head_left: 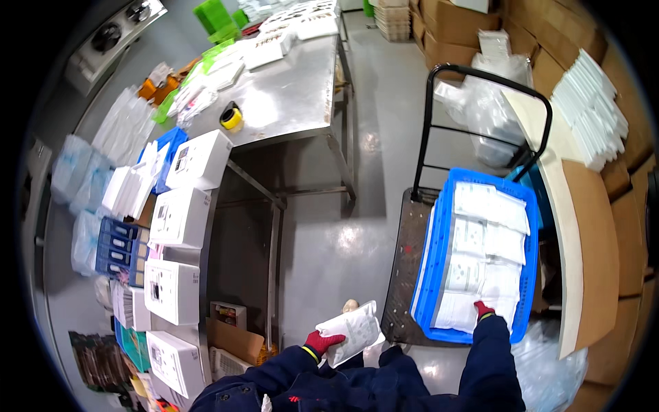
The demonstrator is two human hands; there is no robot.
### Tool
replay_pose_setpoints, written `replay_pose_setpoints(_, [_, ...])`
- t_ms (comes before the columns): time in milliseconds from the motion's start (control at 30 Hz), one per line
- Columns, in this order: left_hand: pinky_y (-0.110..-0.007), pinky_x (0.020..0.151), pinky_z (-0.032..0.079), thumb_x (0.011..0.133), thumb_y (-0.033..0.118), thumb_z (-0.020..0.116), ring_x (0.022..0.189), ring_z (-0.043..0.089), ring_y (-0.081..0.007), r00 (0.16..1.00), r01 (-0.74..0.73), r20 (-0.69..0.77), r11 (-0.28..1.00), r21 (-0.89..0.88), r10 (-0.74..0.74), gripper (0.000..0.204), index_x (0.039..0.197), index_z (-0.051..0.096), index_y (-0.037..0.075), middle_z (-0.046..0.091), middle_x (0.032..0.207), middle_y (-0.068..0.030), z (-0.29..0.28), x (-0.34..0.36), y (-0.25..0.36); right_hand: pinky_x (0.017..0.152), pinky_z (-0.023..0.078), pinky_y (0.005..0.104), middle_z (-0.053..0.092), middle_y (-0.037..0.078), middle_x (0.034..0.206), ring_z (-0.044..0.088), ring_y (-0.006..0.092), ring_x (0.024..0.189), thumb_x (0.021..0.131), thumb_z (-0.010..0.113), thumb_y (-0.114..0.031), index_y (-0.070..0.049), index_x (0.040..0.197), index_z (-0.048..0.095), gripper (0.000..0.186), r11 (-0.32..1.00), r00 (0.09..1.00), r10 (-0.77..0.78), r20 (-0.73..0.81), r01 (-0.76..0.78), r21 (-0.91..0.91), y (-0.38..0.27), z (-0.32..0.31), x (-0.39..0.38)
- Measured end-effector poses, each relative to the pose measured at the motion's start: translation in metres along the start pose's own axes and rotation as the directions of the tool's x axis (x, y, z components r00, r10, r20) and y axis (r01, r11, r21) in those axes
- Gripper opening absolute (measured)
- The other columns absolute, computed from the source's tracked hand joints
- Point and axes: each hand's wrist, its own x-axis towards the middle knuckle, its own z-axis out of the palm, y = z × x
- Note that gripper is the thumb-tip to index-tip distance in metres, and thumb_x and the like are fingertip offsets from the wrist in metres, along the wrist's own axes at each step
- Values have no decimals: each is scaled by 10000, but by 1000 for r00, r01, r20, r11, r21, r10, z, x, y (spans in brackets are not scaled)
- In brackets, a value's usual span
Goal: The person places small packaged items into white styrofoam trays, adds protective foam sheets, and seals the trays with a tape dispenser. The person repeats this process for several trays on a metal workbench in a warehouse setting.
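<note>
My left hand, in a red glove, is closed around the near-left edge of a flat white plastic packet with grey print. It holds the packet tilted in front of my body, above the floor. My right hand, also red-gloved, reaches into a blue plastic crate. Its bunched fingers grip at the edge of a white packet in the nearest row; the fingertips are partly hidden. Several similar packets lie in rows and fill the crate up to near its rim.
The crate stands on a dark platform trolley with a black handle. To the left, white boxes line a bench beside a steel table bearing a yellow tape roll. Cardboard boxes and plastic bags lie behind the trolley.
</note>
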Motion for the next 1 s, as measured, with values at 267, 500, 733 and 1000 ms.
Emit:
replay_pose_setpoints(267, [-299, 804, 484, 610, 392, 783, 903, 617, -190, 991, 1, -136, 998, -60, -10, 624, 1079, 607, 19, 648, 998, -93, -5, -29, 0, 803, 471, 441, 557, 198, 1036, 552, 391, 946, 599, 724, -143, -206, 1266, 452, 723, 904, 925, -381, -13, 369, -218, -60, 29, 5])
replay_pose_setpoints(500, [-320, 832, 479, 602, 423, 776, 949, 611, -213, 959, -7, -280, 987, -162, -39, 637, 1055, 619, 4, 640, 1034, -114, -47, -28, -55, 742, 483, 446, 586, 132, 1074, 542, 301, 994, 694, 683, -263, -161, 1136, 518, 482, 997, 984, -33, -177, 21, -69, -25, 14, 34])
replay_pose_setpoints(733, [-340, 855, 459, 629, 265, 798, 965, 592, -216, 957, -71, -291, 984, -162, 21, 573, 1085, 587, -11, 619, 1070, -97, -59, -31, -53, 745, 485, 450, 584, 132, 1057, 544, 287, 981, 753, 622, -233, -129, 1094, 525, 369, 998, 962, 61, -266, -52, 42, -32, 28, 49])
replay_pose_setpoints(1000, [-368, 822, 468, 673, 145, 744, 950, 575, -250, 979, -29, -202, 970, -240, -21, 513, 1123, 557, -16, 595, 1059, -111, -35, -31, -31, 728, 491, 465, 596, 142, 966, 566, 289, 898, 816, 558, -198, -79, 1022, 543, 238, 74, 947, 319, 20, -46, 996, -55, 1, 43])
